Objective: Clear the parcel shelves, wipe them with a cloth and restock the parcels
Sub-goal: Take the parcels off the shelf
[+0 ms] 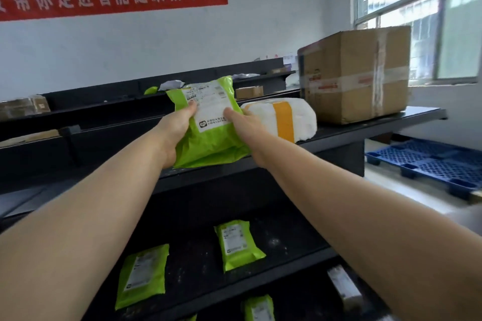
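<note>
A green plastic parcel (208,138) with a white label is held over the front edge of the top black shelf (365,128). My left hand (174,128) grips its left side, thumb on the label. My right hand (245,122) grips its right side. Just right of it on the same shelf lies a white wrapped parcel (302,114) with a yellow tape band, and beyond that stands a large cardboard box (354,73). The lower shelf (198,250) carries two green parcels (143,273) (236,243). Another green parcel (259,309) lies lower still.
A second row of dark shelving (125,101) behind holds small cardboard boxes (249,92) and bags. A blue plastic pallet (433,161) lies on the floor at right under the window. A white boxed item (344,286) sits at the lower shelf's right end.
</note>
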